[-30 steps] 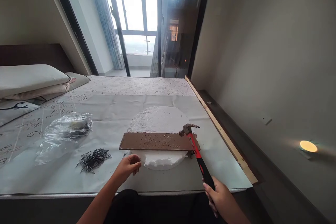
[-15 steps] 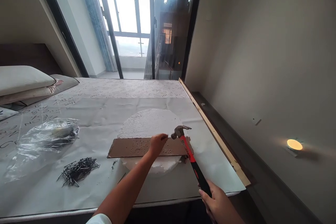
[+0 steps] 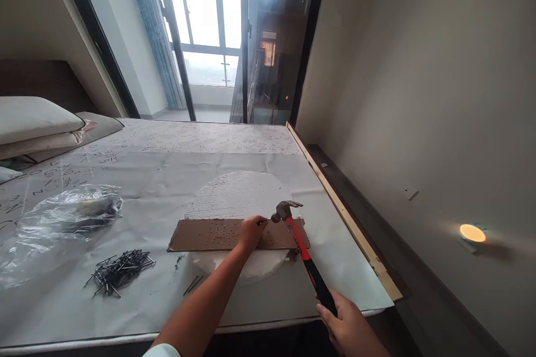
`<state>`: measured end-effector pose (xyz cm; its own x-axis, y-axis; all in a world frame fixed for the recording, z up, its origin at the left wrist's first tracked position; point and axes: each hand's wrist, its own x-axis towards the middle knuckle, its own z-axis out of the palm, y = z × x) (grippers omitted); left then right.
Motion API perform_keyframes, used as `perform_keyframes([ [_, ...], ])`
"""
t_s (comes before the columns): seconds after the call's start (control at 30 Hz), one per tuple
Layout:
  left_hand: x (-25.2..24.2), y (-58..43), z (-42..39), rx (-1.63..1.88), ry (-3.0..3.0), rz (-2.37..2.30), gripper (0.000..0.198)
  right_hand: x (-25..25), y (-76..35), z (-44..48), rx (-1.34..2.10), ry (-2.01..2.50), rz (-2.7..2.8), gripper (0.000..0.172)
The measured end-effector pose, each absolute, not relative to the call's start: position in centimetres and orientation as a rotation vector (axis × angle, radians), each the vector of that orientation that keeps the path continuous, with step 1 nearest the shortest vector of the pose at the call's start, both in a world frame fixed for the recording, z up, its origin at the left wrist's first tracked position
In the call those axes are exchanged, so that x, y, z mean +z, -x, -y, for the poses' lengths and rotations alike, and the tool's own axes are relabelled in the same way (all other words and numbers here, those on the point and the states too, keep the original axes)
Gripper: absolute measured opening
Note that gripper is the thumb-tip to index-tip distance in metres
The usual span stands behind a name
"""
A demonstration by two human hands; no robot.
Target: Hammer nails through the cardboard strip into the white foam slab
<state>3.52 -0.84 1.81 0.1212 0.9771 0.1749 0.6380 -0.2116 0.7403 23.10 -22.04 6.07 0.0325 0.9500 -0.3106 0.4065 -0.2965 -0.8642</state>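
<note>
My left hand [image 3: 251, 234] rests on a brown cardboard strip [image 3: 188, 237], its fingers pinched together among rows of small holes or nail points. Whether they hold anything is hidden. The strip lies across a white foam disc [image 3: 234, 203]. My right hand [image 3: 347, 326] grips the black handle of a red claw hammer [image 3: 299, 245], whose steel head hangs just above the strip's right part. To the left lie a pile of dark nails [image 3: 119, 273] and a crumpled clear plastic bag [image 3: 62, 234]. A couple of loose nails [image 3: 192, 284] lie near my left forearm.
The white-papered surface [image 3: 268, 178] ends at a wooden strip [image 3: 343, 215] along the right wall. Pillows [image 3: 33, 128] lie at the far left. A glass door [image 3: 201, 39] stands beyond the far edge.
My left hand has moved from the strip's front edge onto the cardboard. The hammer stays close to the strip, and the view has shifted slightly.
</note>
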Motion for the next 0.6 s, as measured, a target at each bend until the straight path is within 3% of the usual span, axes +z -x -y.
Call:
perform_keyframes([
  [0.43, 1.4, -3.9, 0.5, 0.843, -2.042, -1.563, 0.017, 8.2, -23.0, 21.8, 1.13, 1.777, 1.484, 0.038],
  [0.6, 1.3, -3.8, 0.6, 0.853, -2.096, -1.52, 0.018, 9.2, -22.8, 21.6, 1.024, 1.892, 1.505, 0.046],
])
